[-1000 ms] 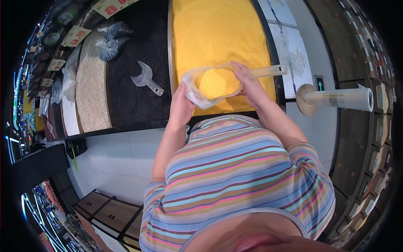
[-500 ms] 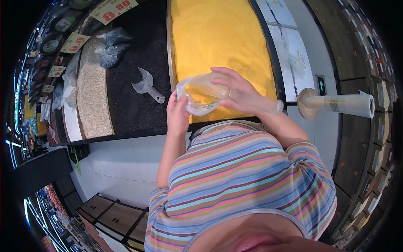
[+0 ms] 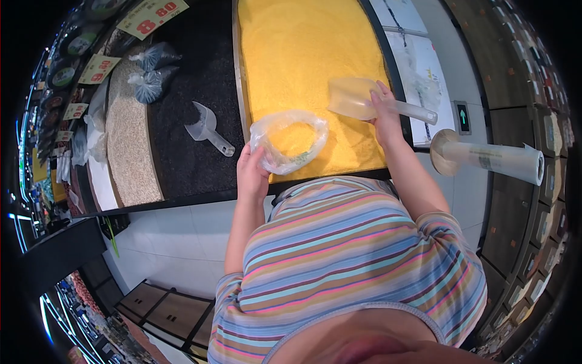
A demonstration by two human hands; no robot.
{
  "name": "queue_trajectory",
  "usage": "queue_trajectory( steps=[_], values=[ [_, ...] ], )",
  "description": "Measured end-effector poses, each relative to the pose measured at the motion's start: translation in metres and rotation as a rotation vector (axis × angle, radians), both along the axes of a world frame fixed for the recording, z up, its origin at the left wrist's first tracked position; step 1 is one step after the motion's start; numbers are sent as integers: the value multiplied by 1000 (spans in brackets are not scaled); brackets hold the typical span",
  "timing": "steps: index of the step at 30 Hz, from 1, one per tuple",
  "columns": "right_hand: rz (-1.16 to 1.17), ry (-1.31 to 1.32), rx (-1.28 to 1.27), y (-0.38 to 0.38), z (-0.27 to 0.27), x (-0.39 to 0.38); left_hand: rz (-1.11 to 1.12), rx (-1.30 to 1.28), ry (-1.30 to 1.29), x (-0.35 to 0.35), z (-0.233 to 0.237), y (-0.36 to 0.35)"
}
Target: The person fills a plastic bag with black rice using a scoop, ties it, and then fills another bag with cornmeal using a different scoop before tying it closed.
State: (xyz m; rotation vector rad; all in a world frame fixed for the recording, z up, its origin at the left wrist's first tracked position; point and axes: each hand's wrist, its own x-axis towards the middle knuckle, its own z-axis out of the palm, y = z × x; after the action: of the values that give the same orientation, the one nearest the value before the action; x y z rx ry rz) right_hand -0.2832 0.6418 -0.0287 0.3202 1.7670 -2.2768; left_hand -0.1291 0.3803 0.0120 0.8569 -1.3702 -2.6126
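Note:
Over the near edge of the bin of yellow grain (image 3: 303, 48), my left hand (image 3: 253, 170) grips the rim of a clear plastic bag (image 3: 262, 128). The bag's mouth gapes wide, and some yellow grain shows inside it. My right hand (image 3: 385, 112) is closed around a translucent plastic scoop (image 3: 351, 97), near where its handle joins the bowl. The scoop is above the yellow grain, up and to the right of the bag, apart from it. Its handle points right, towards the bin's side.
A second clear scoop (image 3: 206, 124) lies on the black grain (image 3: 182, 164) to the left. Tied bags (image 3: 148, 85) sit beyond it, near a pale grain bin (image 3: 130, 145). Price signs (image 3: 151, 17) line the far left. A plastic bag roll (image 3: 497, 159) stands at right.
My right hand has moved the scoop away from the bag's mouth, right and farther over the yellow grain. My left hand still holds the bag, which has shifted only slightly.

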Motion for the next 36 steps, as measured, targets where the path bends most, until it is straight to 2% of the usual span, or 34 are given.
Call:
queue_trajectory(
  steps=[2, 7, 11, 14, 17, 23, 32, 36],
  values=[
    [11, -14, -5, -27, -20, -7, -4, 5, 10, 0, -4, -1],
    [70, 211, 89, -94, -41, -31, -10, 27, -20, -1, -3, 1],
    [87, 232, 58, -109, -51, -47, -23, 17, -31, 4, -6, -1],
    [131, -6, -131, -100, -43, -47, -14, 19, -38, 5, -4, 0],
    [64, -120, -283, -86, -26, -42, -17, 24, -44, 5, -5, 0],
    [-1, -224, -372, -44, -31, -30, -46, 28, -31, 8, -2, 2],
    [166, -90, -417, 11, 9, 7, -53, 76, 52, 6, -1, 5],
    [227, -120, -393, 18, 28, 23, -56, 87, 72, 6, 3, 8]
  ],
)
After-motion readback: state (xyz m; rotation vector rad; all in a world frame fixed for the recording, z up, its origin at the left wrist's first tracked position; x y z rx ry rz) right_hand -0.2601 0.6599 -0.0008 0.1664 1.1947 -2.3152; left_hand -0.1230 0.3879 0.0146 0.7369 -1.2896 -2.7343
